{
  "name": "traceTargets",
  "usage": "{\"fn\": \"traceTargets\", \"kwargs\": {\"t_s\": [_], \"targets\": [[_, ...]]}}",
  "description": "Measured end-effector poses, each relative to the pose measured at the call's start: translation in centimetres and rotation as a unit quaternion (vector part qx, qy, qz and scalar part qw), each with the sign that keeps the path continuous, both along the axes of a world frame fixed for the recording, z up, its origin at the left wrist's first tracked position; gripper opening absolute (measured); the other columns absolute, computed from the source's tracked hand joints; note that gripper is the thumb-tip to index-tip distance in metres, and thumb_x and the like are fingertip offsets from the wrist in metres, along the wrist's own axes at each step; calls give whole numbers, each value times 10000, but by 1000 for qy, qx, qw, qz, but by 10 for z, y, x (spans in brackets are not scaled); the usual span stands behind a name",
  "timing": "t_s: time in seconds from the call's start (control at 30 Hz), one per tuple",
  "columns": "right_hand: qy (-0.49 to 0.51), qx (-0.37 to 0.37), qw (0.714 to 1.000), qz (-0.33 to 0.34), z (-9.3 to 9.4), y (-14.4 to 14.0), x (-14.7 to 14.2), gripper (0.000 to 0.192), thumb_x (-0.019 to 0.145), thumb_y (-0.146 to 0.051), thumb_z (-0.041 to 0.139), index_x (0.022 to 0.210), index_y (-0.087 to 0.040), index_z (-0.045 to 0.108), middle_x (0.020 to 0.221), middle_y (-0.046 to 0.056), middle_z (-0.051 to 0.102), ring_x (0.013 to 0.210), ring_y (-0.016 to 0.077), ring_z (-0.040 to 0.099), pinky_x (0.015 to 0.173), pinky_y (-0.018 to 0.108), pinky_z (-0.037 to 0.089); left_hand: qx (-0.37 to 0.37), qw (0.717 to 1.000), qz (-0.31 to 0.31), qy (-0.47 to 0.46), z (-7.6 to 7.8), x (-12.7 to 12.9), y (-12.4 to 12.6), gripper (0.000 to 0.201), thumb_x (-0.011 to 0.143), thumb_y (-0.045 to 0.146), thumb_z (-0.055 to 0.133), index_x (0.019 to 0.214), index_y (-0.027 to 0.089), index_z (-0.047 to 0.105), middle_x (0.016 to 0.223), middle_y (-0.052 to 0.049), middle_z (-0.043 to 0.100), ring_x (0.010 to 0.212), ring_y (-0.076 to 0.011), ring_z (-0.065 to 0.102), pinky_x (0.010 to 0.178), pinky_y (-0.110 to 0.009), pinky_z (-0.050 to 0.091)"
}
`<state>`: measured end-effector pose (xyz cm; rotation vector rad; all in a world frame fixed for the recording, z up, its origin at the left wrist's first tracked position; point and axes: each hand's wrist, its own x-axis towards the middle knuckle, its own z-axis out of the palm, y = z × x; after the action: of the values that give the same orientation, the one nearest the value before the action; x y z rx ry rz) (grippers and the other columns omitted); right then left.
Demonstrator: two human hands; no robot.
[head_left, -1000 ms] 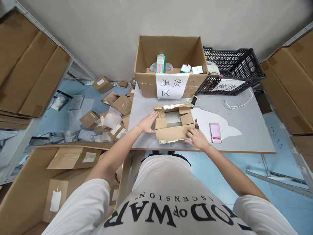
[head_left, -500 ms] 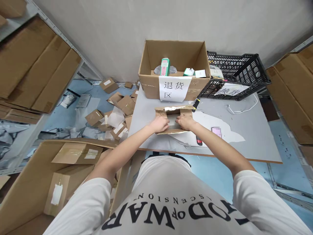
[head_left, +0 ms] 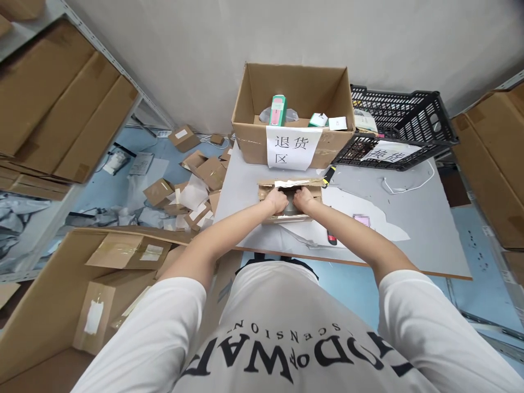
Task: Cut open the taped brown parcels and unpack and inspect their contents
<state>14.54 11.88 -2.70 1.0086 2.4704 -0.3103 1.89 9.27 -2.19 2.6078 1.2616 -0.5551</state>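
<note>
At far left, tall brown cartons [head_left: 61, 98] stand packed side by side on a metal rack, their cardboard flat and matte. Below them, a large open carton [head_left: 45, 289] holds smaller taped boxes with white labels. Next come crumpled small cartons [head_left: 213, 170] and torn wrapping, strewn over the blue floor.

On the grey tabletop [head_left: 241, 180], the left hand [head_left: 277, 202] reaches into the left part of a small open carton [head_left: 286, 219], fingers bunched and dipped below the rim; whether they pinch anything cannot be told. The small carton lies directly under both hands, in front of the torso, its long axis running left to right; neither hand is clearly nearer. It is a shallow oblong of worn corrugated board, with a ragged, whitish torn edge on the far flap. Between the fists shows a pale greyish surface, too small to identify. The right hand [head_left: 303, 200] mirrors the left, curled inside the opening, its hold equally hidden.

Behind stands a deep carton [head_left: 245, 139] with a paper sign. Rightward lie a yellow-and-black utility knife [head_left: 329, 176], a red-and-black cutter [head_left: 331, 238], a smartphone [head_left: 362, 220] partly behind the forearm, and a black lattice plastic crate [head_left: 446, 123].
</note>
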Motion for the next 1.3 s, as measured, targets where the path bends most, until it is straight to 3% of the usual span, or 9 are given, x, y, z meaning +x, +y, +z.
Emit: {"fn": "traceTargets", "kwargs": {"t_s": [0.13,0.27,0.43,0.53,0.67,0.87,1.0,1.1,1.3], "targets": [[-53,27,998,13,11,1,5,301,741,-128,500,936,-156,727,999,189,689,1098,323,529,1001,537,244,33,999,9,-14,5,2,1,294,685,423,699,883,209,739,952,-139,714,1021,-337,566,973,-510,268],[-56,51,997,31,28,2,17,309,697,-317,633,967,-191,713,1049,169,666,1106,356,483,1011,590,187,90,995,38,-12,5,-3,3,361,634,495,719,897,248,733,911,-106,715,1037,-369,540,1041,-610,90],[-39,123,990,-53,42,-1,39,522,622,-427,710,1091,-202,665,1080,174,632,1118,423,454,998,707,18,121,982,144,-26,-1,-20,-3,529,469,524,795,890,211,728,886,-116,684,1046,-441,506,1006,-703,-84],[-74,144,982,-100,43,-3,54,525,644,-414,708,1091,-143,662,1079,213,619,1080,453,490,981,725,-19,120,976,179,-25,-5,-32,-13,657,486,665,720,914,167,724,977,-159,656,1080,-453,472,1018,-687,-132],[-93,117,976,-157,41,-1,75,430,721,-339,651,1073,-92,654,1077,259,612,1066,460,521,966,723,58,128,969,189,-91,-10,-46,-29,805,534,795,582,1062,196,685,1138,-161,602,1184,-474,366,1024,-687,-141],[-80,116,978,-154,34,1,104,469,746,-334,619,1149,-96,599,1118,263,592,1080,409,526,993,680,80,123,967,196,-107,-5,-59,-47,951,538,817,553,1283,226,546,1295,-152,528,1281,-481,252,1053,-663,-118],[-43,122,988,-87,25,0,120,733,700,-458,630,1316,-97,462,1217,244,545,1186,391,435,1029,656,6,108,969,216,-49,8,-60,-59,1101,566,829,514,1414,141,372,1449,-191,359,1370,-450,106,1076,-608,-125],[-13,80,996,-32,16,2,129,962,662,-610,594,1442,-135,293,1405,232,388,1269,410,342,1045,643,43,82,970,226,16,15,-61,-70,1177,591,829,474,1458,69,239,1522,-205,184,1402,-404,-52,1069,-603,-132],[5,18,998,-52,-9,1,140,1224,563,-775,544,1501,-180,30,1551,183,83,1368,460,130,1037,660,88,73,972,218,51,8,-70,-85,1212,609,838,407,1473,37,120,1548,-179,27,1395,-351,-185,1052,-627,-122]]}}
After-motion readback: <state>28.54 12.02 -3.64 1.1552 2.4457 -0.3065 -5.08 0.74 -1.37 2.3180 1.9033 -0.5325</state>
